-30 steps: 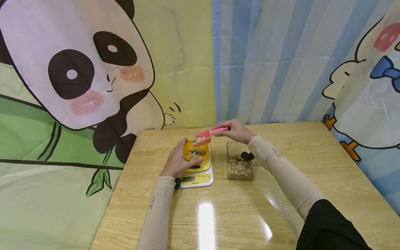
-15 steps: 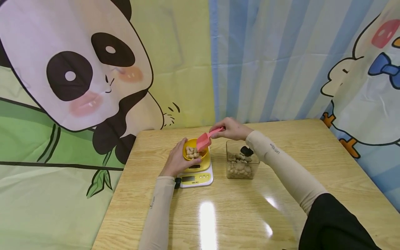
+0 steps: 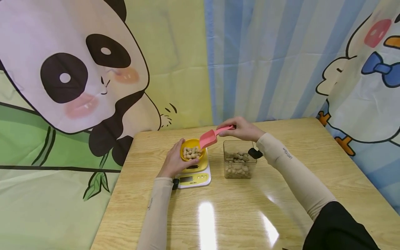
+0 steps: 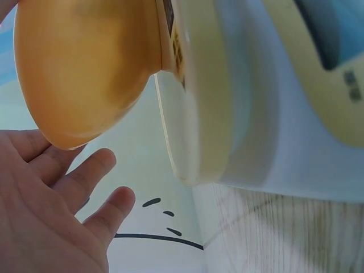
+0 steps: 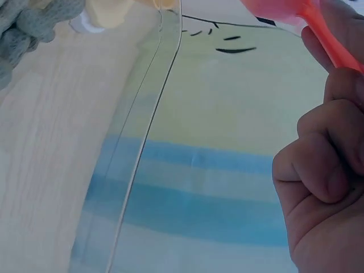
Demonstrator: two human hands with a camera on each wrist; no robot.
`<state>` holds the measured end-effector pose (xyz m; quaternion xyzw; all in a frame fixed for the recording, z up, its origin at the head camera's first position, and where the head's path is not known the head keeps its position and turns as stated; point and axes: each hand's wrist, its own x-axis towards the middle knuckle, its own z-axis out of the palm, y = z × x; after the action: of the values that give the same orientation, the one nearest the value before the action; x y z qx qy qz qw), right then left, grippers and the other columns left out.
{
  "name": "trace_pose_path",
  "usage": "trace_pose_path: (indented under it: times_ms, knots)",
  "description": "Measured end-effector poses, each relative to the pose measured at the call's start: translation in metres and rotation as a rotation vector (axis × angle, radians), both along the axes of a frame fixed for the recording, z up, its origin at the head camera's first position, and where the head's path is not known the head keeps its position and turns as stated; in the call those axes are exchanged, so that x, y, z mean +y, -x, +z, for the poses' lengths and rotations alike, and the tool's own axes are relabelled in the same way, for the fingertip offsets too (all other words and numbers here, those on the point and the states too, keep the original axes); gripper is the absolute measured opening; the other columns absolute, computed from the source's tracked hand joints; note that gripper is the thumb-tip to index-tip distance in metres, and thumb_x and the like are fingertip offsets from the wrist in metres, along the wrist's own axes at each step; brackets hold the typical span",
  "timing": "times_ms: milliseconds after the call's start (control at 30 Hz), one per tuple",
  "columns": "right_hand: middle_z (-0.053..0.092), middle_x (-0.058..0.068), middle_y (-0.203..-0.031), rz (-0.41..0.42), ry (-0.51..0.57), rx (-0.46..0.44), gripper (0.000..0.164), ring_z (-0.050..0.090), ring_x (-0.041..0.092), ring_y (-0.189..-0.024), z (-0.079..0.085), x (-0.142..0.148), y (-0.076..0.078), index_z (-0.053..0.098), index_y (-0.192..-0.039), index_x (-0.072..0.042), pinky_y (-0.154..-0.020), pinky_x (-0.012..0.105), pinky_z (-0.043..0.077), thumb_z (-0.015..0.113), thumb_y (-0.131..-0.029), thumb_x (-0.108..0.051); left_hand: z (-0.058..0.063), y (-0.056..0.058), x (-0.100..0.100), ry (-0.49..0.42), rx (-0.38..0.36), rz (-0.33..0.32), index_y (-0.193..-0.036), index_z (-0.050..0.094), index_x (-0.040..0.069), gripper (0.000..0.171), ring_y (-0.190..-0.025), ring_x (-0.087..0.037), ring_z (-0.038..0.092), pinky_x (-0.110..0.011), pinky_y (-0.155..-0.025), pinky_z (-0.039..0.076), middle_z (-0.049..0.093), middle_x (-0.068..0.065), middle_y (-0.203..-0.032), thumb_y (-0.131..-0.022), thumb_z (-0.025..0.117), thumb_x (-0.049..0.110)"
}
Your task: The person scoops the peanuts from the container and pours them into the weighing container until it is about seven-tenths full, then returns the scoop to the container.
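Note:
My right hand [image 3: 243, 129] grips the handle of a pink scoop [image 3: 208, 139], its fingers curled tightly in the right wrist view. The scoop tilts down over the right edge of a yellow bowl [image 3: 190, 142], and no peanuts show in it. Unshelled peanuts [image 3: 191, 152] lie inside the bowl, which stands on a yellow and white kitchen scale [image 3: 195, 180]. Around the bowl's left side, my left hand [image 3: 173, 161] holds it between thumb and fingers. From the left wrist, the bowl's orange-looking wall [image 4: 85, 62] hides the thumb's tip.
Right of the scale stands a clear square container [image 3: 227, 149] partly filled with peanuts [image 3: 238, 170]. All of it rests on a wooden table [image 3: 243, 211] backed by a cartoon-printed curtain [image 3: 175, 62]. A black wrist camera [image 3: 255, 153] overlaps the container's right rim.
The scoop held peanuts above the bowl, then tipped into it; now no peanuts show in it and it has moved back right with my right hand. My left hand stays at the bowl.

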<state>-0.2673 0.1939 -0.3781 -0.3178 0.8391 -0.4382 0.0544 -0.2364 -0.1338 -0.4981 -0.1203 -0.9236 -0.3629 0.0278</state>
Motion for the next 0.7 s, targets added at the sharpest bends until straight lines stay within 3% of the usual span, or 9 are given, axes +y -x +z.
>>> trace_pose_path:
  times_ms: [200,400,567,700]
  knots:
    - [0.068,0.005,-0.081,-0.08,0.085,-0.065,0.028,0.04,0.013,-0.056,-0.002,0.025,-0.011,0.076,-0.119,-0.014,-0.053,0.025,0.036,0.077,-0.093,-0.024,0.0,-0.001,-0.001,0.005,-0.006,0.012,-0.162,0.024,0.024,0.118,-0.141,-0.031,0.039,-0.059,-0.112,0.036,0.036,0.0,-0.16,-0.069,0.085,0.066]
    - [0.074,0.009,-0.099,-0.13,0.158,-0.109,0.03,0.046,0.011,-0.06,-0.003,0.055,-0.021,0.072,-0.124,-0.002,-0.059,0.026,0.044,0.072,-0.095,-0.011,0.0,0.0,0.0,-0.001,-0.006,0.008,-0.162,0.023,0.026,0.118,-0.141,-0.032,0.039,-0.061,-0.113,0.034,0.035,-0.002,-0.16,-0.069,0.085,0.065]
    - [0.074,0.01,-0.104,-0.164,0.171,-0.119,0.03,0.053,0.012,-0.067,-0.006,0.08,-0.03,0.073,-0.123,-0.005,-0.064,0.025,0.051,0.074,-0.094,-0.013,-0.002,0.001,0.0,-0.001,0.002,0.012,-0.162,0.024,0.026,0.118,-0.14,-0.032,0.04,-0.06,-0.112,0.035,0.037,-0.002,-0.159,-0.068,0.086,0.065]
    - [0.073,0.008,-0.099,-0.171,0.116,-0.102,0.027,0.043,0.014,-0.058,-0.008,0.098,-0.036,0.076,-0.12,-0.013,-0.054,0.026,0.042,0.075,-0.094,-0.019,-0.003,0.001,0.001,-0.002,0.001,0.01,-0.162,0.024,0.028,0.118,-0.14,-0.031,0.04,-0.059,-0.113,0.035,0.037,-0.001,-0.159,-0.068,0.085,0.067]
